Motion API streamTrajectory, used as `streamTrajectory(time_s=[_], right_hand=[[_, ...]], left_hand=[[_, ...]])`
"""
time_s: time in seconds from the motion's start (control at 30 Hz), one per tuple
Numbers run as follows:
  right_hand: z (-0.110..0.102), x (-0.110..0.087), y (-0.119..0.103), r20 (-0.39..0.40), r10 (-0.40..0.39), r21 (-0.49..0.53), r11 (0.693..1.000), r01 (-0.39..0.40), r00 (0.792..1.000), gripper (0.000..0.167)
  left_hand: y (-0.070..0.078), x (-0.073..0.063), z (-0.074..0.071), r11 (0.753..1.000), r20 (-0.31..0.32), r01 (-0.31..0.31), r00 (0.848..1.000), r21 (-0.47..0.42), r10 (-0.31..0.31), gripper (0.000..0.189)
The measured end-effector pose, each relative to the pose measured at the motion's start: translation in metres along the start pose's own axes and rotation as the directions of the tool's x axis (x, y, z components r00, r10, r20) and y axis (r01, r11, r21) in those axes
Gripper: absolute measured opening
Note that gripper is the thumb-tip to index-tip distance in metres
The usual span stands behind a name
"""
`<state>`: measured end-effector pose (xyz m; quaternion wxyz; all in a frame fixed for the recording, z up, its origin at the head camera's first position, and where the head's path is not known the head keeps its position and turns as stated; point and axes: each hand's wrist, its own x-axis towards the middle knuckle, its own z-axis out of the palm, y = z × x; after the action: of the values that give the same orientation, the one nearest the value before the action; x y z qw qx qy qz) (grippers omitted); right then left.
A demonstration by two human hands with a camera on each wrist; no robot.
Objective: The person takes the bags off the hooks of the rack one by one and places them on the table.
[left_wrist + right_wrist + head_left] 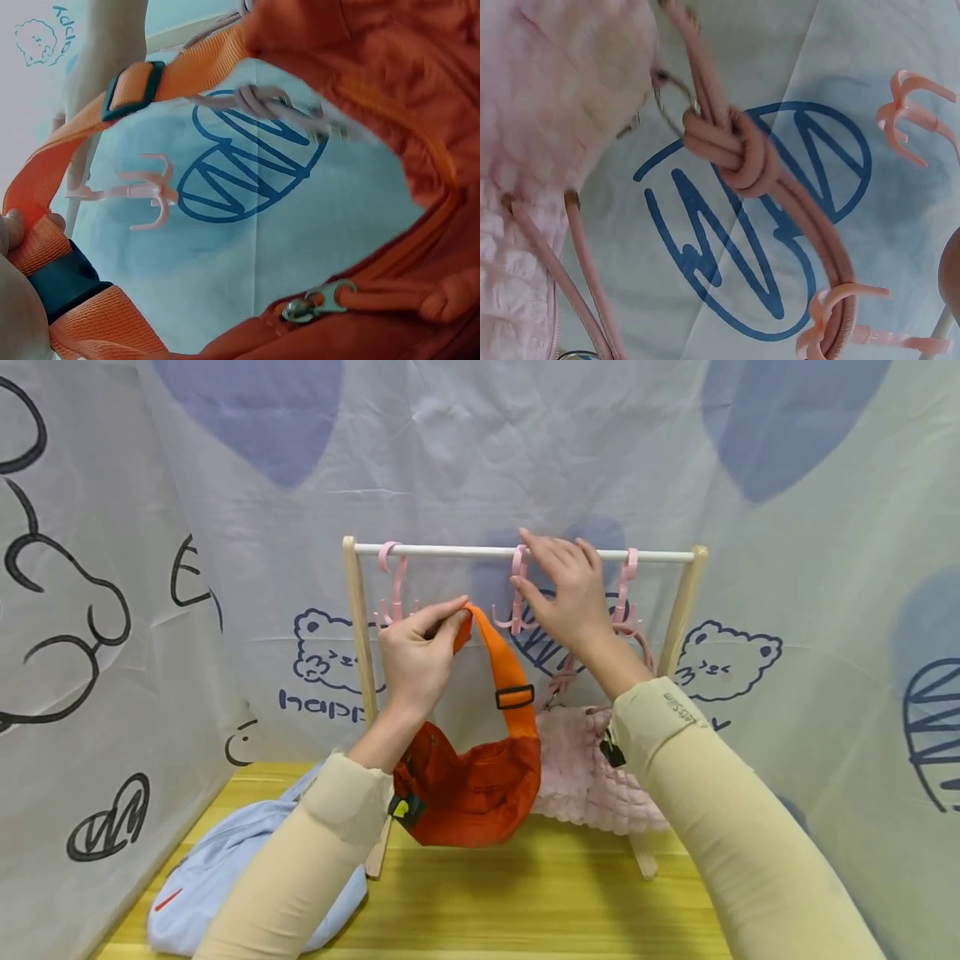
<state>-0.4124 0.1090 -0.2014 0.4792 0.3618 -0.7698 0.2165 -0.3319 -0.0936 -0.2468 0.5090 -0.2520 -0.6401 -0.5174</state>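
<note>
My left hand (420,652) pinches the orange strap (504,668) of a red-orange waist bag (480,793), which hangs from it in the air before the rack. A black slider (514,697) sits on the strap; the left wrist view shows a black buckle (69,281) beside the pinching fingers. My right hand (570,593) is raised at the rack's white rod (450,551), its fingers spread and fairly straight around the top of the middle pink hook (517,602). Whether they touch the hook is unclear. That hook's prongs (154,191) carry nothing.
A pink quilted bag (577,768) hangs by its knotted strap (739,154) from the right pink hook (627,585). Another pink hook (396,581) is on the rod's left. A light blue bag (225,852) lies on the wooden table (480,902). Printed cloth (480,443) stands behind.
</note>
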Motion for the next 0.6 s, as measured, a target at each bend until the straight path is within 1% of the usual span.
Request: streamTrajectory(time_s=[0.13, 0.3, 0.4, 0.6], right_hand=[[-0.003, -0.007, -0.006, -0.020, -0.009, 0.037, 0.999, 0.010, 1.000, 0.055], [-0.006, -0.024, -0.010, -0.092, -0.049, 0.113, 0.992, 0.059, 0.995, 0.055], [-0.010, -0.036, -0.014, -0.133, -0.058, 0.152, 0.985, 0.078, 0.989, 0.054], [-0.016, -0.058, -0.025, -0.221, -0.027, 0.247, 0.966, 0.083, 0.975, 0.051]], left_hand=[[0.004, -0.003, -0.001, 1.000, 0.011, 0.000, 1.000, -0.012, 0.000, 0.015], [0.010, -0.006, 0.000, 0.999, 0.010, -0.016, 1.000, -0.029, 0.016, 0.015], [0.013, -0.007, 0.001, 0.999, 0.015, -0.013, 1.000, -0.051, 0.014, 0.016], [0.016, -0.009, -0.002, 0.996, 0.013, 0.020, 1.000, -0.082, -0.019, 0.016]])
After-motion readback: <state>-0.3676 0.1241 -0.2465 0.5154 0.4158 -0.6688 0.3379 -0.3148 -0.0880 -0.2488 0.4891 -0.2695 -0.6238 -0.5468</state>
